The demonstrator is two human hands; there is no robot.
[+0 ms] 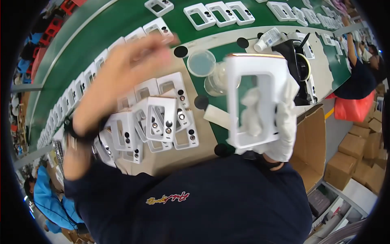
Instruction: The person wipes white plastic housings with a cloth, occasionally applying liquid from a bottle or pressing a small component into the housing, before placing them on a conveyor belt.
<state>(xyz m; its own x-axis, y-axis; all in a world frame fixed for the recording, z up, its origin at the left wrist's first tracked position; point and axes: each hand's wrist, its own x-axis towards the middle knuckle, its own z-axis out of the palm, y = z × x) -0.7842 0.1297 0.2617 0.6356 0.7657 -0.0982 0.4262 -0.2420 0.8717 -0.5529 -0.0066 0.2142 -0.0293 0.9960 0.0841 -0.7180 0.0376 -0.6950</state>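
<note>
My right hand [280, 126], in a white glove, grips a white rectangular plastic frame [254, 97] with a window cut-out, held upright in front of me. My left hand [122, 77] is bare, blurred by motion, raised with its fingers spread and nothing in it, above a pile of similar white frames [160, 122] with small round lenses. A black band sits on that wrist.
A brown board [195, 152] carries the pile. A green conveyor belt [122, 20] bears rows of white frames. A clear plastic cup [201, 63], a white tube [268, 39] and a black tape dispenser [298, 67] stand nearby. Cardboard boxes [361, 154] lie right; other people work at both sides.
</note>
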